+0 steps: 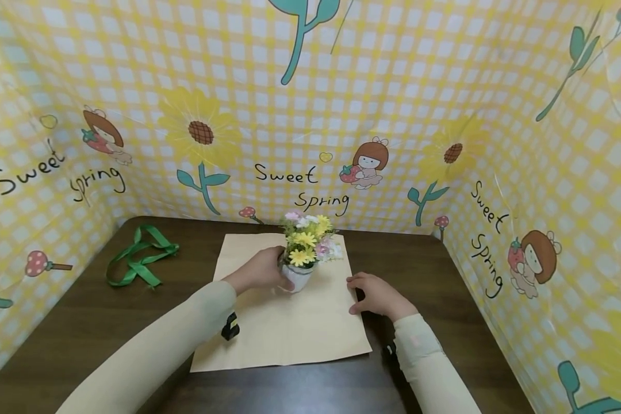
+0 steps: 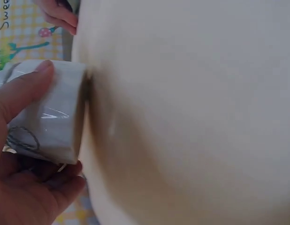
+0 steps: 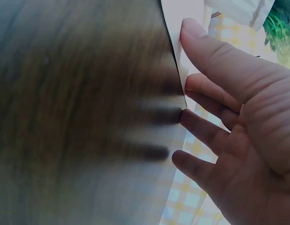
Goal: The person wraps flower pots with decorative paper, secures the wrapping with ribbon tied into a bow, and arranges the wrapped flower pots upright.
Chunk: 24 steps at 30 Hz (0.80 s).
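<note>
My left hand (image 1: pixel 261 269) grips a small white flower pot (image 1: pixel 296 279) with artificial yellow, pink and white flowers (image 1: pixel 304 241) in it. In the left wrist view, the thumb lies along one side of the pot (image 2: pixel 60 112) and the fingers are on the other, near a thin cord bow. The pot's base is at or just over a sheet of tan paper (image 1: pixel 295 339); contact is hard to tell. My right hand (image 1: pixel 378 296) touches the paper's right edge with its thumb and some fingertips, the fingers spread and loosely bent (image 3: pixel 257 117).
A green ribbon (image 1: pixel 144 259) lies loosely looped on the dark wooden table (image 1: pixel 88 328), left of the paper. Yellow checked cloth walls (image 1: pixel 269 126) with flower and cartoon prints stand behind and on both sides.
</note>
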{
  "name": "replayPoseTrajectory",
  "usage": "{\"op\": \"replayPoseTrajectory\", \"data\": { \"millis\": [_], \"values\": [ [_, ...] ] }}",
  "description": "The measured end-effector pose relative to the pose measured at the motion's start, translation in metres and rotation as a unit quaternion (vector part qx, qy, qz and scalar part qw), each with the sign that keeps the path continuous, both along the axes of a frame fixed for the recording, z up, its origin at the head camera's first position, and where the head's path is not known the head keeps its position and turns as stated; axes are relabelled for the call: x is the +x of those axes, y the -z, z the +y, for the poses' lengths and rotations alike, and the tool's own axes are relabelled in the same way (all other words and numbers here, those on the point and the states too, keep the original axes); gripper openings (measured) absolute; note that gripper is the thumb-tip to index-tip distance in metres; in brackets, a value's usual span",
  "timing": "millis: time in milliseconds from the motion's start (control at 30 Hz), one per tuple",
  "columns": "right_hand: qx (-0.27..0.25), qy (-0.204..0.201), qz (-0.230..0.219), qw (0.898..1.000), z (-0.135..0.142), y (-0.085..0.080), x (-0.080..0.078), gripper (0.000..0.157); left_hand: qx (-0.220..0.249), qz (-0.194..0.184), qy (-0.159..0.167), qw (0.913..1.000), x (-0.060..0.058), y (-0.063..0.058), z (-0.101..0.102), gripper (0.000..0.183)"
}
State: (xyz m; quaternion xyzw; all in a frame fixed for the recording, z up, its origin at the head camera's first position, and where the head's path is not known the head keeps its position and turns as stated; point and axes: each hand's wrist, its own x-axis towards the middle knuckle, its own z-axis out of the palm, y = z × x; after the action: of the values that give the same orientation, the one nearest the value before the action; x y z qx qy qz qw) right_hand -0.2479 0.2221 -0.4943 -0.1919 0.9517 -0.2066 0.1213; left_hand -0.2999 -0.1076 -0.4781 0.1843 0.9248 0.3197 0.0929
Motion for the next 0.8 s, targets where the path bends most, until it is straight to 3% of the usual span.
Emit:
{"op": "replayPoseTrajectory", "data": {
  "millis": [467,800],
  "values": [
    [0.002,-0.012,0.008,1.0,-0.001,-0.006,0.003,0.063,-0.118,0.037,0.036,0.9917,0.0,-0.036,0.034,0.077],
    [0.008,-0.015,0.009,1.0,-0.001,-0.004,0.005,0.06,-0.166,0.062,0.052,0.9827,0.003,-0.042,0.049,0.072]
  ]
}}
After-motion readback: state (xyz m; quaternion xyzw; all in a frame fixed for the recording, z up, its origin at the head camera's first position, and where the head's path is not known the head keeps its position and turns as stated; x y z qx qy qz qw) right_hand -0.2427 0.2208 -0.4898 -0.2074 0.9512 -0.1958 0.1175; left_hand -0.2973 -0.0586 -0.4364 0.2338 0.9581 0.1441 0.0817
